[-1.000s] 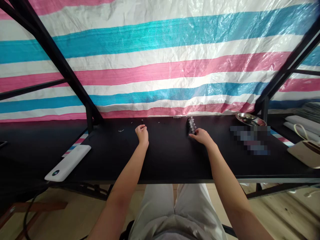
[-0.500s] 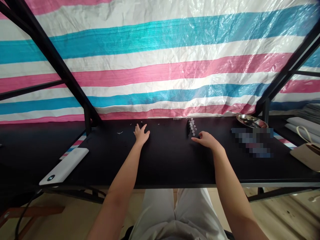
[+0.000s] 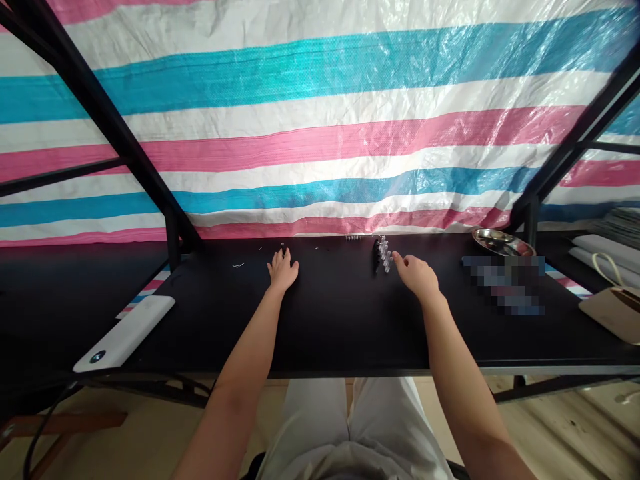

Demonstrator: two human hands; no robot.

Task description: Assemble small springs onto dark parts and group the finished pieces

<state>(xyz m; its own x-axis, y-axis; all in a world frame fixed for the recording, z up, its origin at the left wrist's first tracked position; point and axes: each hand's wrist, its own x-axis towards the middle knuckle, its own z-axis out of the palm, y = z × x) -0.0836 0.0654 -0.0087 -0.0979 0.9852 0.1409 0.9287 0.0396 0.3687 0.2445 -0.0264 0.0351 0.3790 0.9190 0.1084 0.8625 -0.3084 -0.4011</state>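
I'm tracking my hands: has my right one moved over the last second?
Yes, your right hand has shifted right, nearer the dish.

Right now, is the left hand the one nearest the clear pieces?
No, the right hand is right beside the clear pieces, while the left hand is well off to their left.

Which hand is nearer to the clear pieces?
Right. The right hand is just beside the clear pieces, to their right; the left hand is farther off, to their left.
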